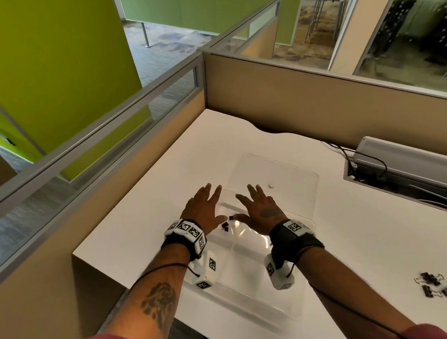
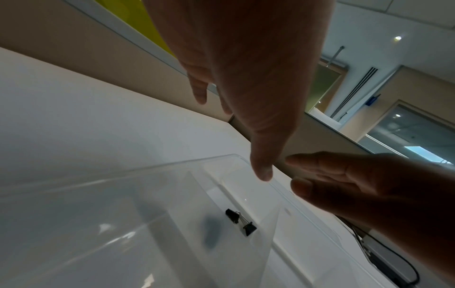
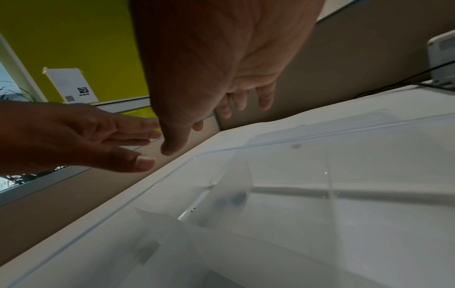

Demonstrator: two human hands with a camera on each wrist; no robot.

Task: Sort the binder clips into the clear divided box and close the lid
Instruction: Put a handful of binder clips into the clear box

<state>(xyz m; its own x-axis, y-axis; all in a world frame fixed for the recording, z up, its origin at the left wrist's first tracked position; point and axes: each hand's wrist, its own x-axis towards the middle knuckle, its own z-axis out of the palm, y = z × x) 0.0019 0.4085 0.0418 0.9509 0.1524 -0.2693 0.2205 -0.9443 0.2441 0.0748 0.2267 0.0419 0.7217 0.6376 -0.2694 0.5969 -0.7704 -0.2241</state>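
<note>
A clear divided box (image 1: 254, 281) lies on the white desk with its lid (image 1: 278, 173) folded back flat behind it. A few small black binder clips (image 1: 227, 223) lie in its far left compartment; two of them (image 2: 240, 222) show in the left wrist view. My left hand (image 1: 205, 206) and right hand (image 1: 259, 206) hover side by side over the box's far edge, palms down, fingers straight and spread, holding nothing. From the right wrist, the box (image 3: 283, 204) is below my right hand (image 3: 209, 93). A pile of larger black binder clips (image 1: 443, 289) sits at the right.
Beige cubicle partitions (image 1: 304, 94) wall the desk on the left and back. A cable tray with black wires (image 1: 391, 168) is sunk into the desk at the back right. A small white round thing (image 1: 271, 186) shows at the lid. The desk's front edge is near my forearms.
</note>
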